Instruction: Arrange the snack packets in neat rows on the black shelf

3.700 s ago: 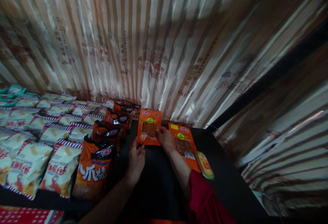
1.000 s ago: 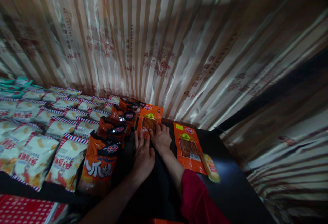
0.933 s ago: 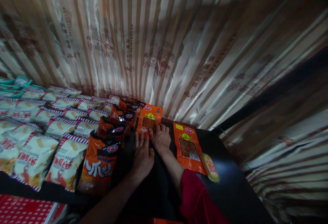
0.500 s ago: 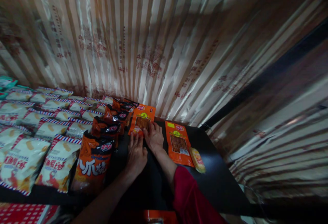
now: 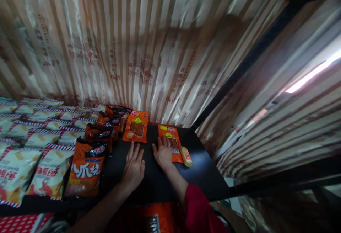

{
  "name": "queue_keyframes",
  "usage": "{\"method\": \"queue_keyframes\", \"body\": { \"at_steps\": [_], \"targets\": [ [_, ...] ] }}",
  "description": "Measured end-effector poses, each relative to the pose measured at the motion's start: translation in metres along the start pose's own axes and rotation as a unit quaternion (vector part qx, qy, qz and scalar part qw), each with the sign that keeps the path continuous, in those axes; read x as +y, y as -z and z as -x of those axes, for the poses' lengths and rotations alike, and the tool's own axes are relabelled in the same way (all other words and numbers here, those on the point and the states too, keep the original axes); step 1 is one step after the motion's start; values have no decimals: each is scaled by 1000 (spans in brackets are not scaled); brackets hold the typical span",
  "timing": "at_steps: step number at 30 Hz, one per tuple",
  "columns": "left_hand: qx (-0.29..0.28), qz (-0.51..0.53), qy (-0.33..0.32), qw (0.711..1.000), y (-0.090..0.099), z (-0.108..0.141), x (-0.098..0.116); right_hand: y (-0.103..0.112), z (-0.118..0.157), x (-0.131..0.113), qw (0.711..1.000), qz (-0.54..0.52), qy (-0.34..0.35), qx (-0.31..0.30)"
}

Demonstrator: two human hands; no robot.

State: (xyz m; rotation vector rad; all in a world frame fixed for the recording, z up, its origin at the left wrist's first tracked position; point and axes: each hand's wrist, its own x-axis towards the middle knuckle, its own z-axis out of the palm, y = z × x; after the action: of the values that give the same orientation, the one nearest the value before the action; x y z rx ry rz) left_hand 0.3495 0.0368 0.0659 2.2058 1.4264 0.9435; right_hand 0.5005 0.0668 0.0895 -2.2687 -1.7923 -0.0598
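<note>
- Here's the black shelf, beneath it all
- Your right hand, fingers spread, nothing visibly gripped, overlaps the left side of the right orange packet
- Your left hand, wide too, points at the left orange packet, contact unclear
- The right orange packet's long axis runs away from you, top leaning left, right hand nearer
- Smallest, the yellow packet, just beside it

a shop: snack bags in rows on shelving
</note>
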Motion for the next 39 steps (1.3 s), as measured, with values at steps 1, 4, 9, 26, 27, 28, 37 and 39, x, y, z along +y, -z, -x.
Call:
{"method": "queue_keyframes", "body": {
  "at_steps": [1,4,9,26,27,28,37,39],
  "targets": [
    [-3,-2,-9,1000,0,5,1,1,6,1,1000,0,5,-6],
    [-3,-1,-21,1000,0,20,4,5,21,0,1000,-9,10,-15],
    [10,6,-46,999,1,45,9,17,43,-10,999,-42,-4,-17],
    [39,-50,-148,987,-23,113,-1,-7,163,-33,962,-271,0,1],
    [29,-61,-153,986,-22,117,1,-8,167,-31,960,-281,4,4],
    [22,-73,-157,985,-22,120,2,-7,170,-29,957,-289,7,6],
    [16,-163,-176,971,-14,128,26,23,188,23,902,-395,-100,144],
    [22,-168,-165,972,-14,129,29,21,193,38,895,-388,-143,167]
  ]
}}
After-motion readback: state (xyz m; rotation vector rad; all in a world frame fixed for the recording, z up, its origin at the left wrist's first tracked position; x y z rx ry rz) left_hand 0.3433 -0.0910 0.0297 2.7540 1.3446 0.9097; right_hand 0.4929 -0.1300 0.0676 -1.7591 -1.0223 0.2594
